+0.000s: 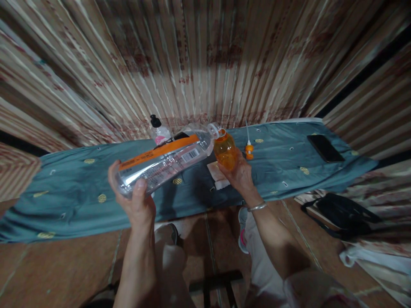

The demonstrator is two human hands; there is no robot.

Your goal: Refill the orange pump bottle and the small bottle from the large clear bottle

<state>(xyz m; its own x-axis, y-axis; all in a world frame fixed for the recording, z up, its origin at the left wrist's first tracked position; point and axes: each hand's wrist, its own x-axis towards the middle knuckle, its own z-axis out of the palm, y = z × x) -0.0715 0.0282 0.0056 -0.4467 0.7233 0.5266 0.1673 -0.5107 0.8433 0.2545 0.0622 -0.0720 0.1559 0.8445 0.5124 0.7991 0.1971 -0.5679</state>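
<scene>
Our left grip clamps clear orange-labelled plastic bottle; right grip, translucent orange plastic bottle. Orange plastic pump off, three o'clock; pouring seems unfinished.

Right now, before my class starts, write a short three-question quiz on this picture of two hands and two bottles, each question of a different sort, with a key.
1. Multiple choice: what does the left hand hold?
A) a dark shoulder bag
B) a large clear plastic bottle with an orange label band
C) a grey shoe

2. True or false: the orange plastic pump with a pale tube is fixed to the small translucent orange bottle in the right hand.

3. Fill in the blank: the silver-coloured bangle is on the ____ wrist.

Key:
1. B
2. False; the pump is on the teal patterned cloth.
3. right
</scene>
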